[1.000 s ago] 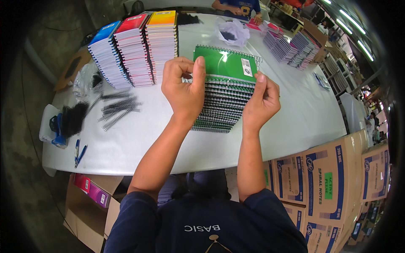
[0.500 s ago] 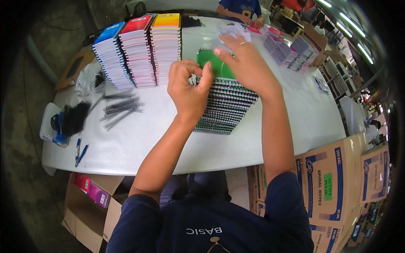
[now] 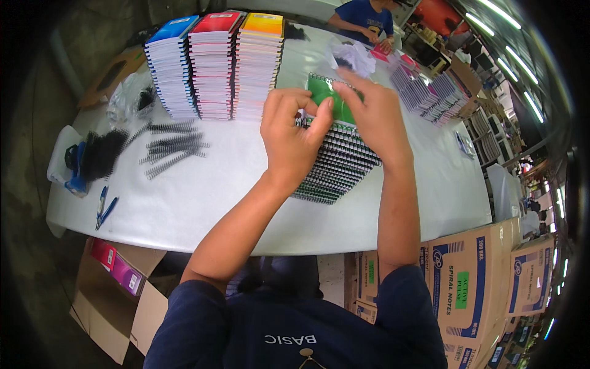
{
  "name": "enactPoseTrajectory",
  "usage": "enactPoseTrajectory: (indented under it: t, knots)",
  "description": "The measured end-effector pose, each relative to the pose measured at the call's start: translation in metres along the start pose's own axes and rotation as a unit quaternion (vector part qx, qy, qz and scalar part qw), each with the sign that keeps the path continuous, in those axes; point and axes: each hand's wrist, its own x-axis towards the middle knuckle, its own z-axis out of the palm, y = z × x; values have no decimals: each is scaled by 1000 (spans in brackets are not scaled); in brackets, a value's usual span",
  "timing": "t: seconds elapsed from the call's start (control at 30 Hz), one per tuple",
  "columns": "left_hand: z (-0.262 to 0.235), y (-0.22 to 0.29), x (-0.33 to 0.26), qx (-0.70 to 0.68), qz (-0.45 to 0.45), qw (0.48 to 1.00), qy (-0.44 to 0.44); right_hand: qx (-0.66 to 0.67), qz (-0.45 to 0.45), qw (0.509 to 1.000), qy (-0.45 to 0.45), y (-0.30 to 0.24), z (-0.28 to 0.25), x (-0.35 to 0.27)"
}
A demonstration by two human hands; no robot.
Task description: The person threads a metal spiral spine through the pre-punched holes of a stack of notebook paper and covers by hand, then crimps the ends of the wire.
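A stack of small spiral notebooks (image 3: pixel 339 161) stands on the table in front of me, coil edges showing on its near side. The top notebook has a glossy green cover (image 3: pixel 325 93) with a wire coil along its far edge. At the stack's left side, my left hand (image 3: pixel 291 134) has its fingers curled in, with the thumb raised by the cover. What lies inside those fingers is hidden. My right hand (image 3: pixel 381 115) is over the right part of the green cover, fingers stretched and the thumb reaching across it; the fingertips are blurred.
Tall blue (image 3: pixel 172 74), red (image 3: pixel 213 74) and yellow (image 3: pixel 259 74) notebook stacks stand back left. Loose black coils (image 3: pixel 175 147) and blue-handled pliers (image 3: pixel 104 209) lie left. More notebooks (image 3: pixel 424 92) and a person (image 3: pixel 364 21) are at the far right. Cartons (image 3: pixel 470 283) stand below right.
My view has shifted slightly. My right hand has come down and nearer to my left hand over the green cover. My left hand stays curled beside the stack.
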Motion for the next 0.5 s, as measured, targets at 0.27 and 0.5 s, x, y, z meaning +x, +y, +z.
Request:
enactPoseTrajectory:
  t: [0.27, 0.5]
  knots:
    - [-5, -8, 1, -65, -58, 996, -17, 302, 148, 880, 335, 26, 2, -65]
    - [1, 0, 2, -25, -127, 992, -5, 226, 188, 889, 352, 7, 42, -78]
